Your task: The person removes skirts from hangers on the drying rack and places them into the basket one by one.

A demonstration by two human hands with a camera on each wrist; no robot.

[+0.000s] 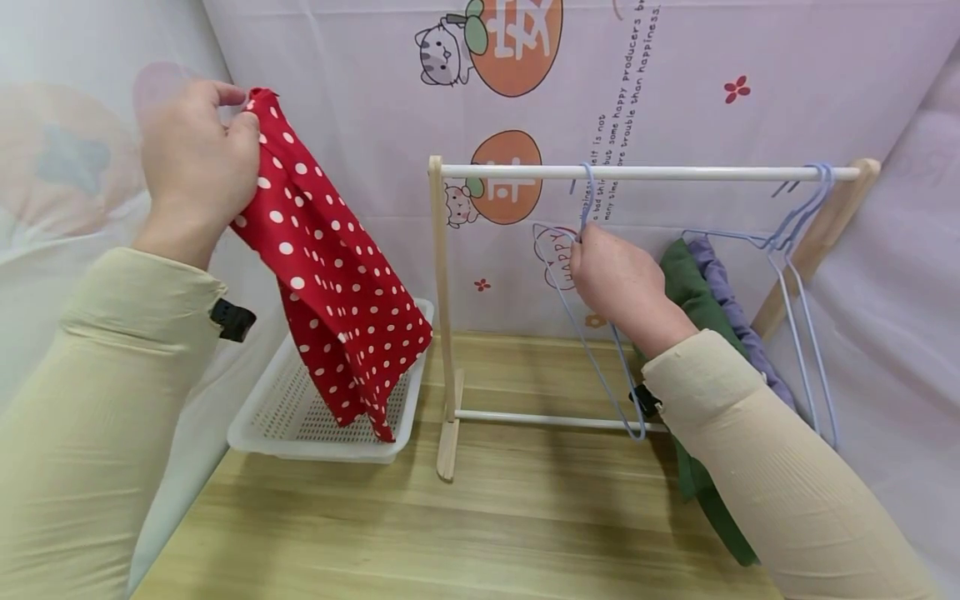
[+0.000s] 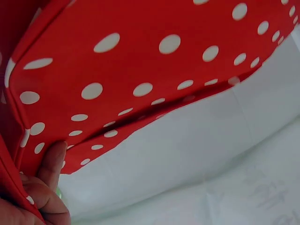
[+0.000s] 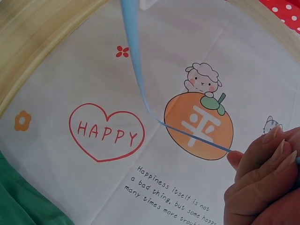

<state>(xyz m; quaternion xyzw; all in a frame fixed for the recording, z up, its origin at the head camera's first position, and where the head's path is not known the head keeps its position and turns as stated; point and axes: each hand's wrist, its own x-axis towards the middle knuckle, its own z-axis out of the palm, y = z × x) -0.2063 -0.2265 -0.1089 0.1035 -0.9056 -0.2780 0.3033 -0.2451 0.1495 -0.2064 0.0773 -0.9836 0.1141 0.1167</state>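
My left hand [image 1: 198, 154] pinches a red cloth with white dots [image 1: 330, 250] by its upper edge, at the upper left of the head view. The cloth hangs down folded, its lower end over a white basket [image 1: 255, 437]. In the left wrist view the cloth [image 2: 140, 61] fills the upper part, with fingers [image 2: 54, 164] at its edge. My right hand [image 1: 618, 275] grips a light blue hanger [image 1: 581, 333] just below its hook, which loops over the rack's white top bar [image 1: 510, 172]. The right wrist view shows the hanger [image 3: 136, 70] running into the curled fingers [image 3: 267, 164].
The wooden rack [image 1: 446, 292] stands on a wood-grain table [image 1: 525, 517]. Other blue hangers [image 1: 802, 217] hang at its right end, beside green cloth [image 1: 686, 283] and purple cloth [image 1: 731, 308]. A printed white sheet [image 1: 337, 58] covers the back.
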